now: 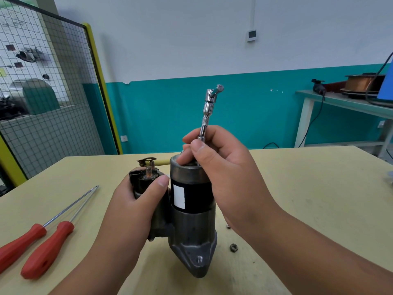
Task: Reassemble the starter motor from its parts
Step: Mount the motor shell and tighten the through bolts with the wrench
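Observation:
The starter motor stands upright on the yellow table, grey nose housing down, black body with a white label facing me. My left hand wraps around the black solenoid on the motor's left side. A yellow lead with a metal lug sticks out above the solenoid's studs. My right hand pinches a chrome socket driver held nearly vertical, its lower end hidden by my fingers on top of the motor's end cap.
Two red-handled screwdrivers lie on the table at the left. Two loose nuts sit right of the motor's base. A wire-mesh guard with a yellow frame stands behind left; a green bench holding wire spools is behind right.

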{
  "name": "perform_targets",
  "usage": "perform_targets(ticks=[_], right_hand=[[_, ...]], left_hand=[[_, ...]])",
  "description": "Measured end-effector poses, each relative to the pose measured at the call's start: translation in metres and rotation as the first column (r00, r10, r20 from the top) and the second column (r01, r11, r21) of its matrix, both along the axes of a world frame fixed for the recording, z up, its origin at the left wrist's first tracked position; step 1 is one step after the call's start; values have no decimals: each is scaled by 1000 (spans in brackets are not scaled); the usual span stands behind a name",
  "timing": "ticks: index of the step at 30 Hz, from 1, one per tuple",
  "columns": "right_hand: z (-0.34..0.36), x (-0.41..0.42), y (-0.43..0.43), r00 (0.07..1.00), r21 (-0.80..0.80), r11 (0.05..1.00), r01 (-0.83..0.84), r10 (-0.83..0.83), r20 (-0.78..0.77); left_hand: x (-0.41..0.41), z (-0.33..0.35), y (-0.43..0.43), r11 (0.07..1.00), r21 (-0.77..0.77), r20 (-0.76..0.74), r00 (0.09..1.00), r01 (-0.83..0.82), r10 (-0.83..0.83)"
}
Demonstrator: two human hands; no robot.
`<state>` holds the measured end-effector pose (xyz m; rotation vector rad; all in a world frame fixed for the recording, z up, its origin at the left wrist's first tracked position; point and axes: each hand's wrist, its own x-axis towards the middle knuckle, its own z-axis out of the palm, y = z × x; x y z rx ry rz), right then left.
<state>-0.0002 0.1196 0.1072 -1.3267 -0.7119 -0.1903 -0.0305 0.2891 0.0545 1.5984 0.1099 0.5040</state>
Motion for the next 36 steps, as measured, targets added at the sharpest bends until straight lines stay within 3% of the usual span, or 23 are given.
perform_targets(ticks=[36], right_hand=[[0,1,1,1000,-7,1000,-5,5,-10]], left_hand=[[-2,3,-1,1000,14,-16,1000,7,-6]])
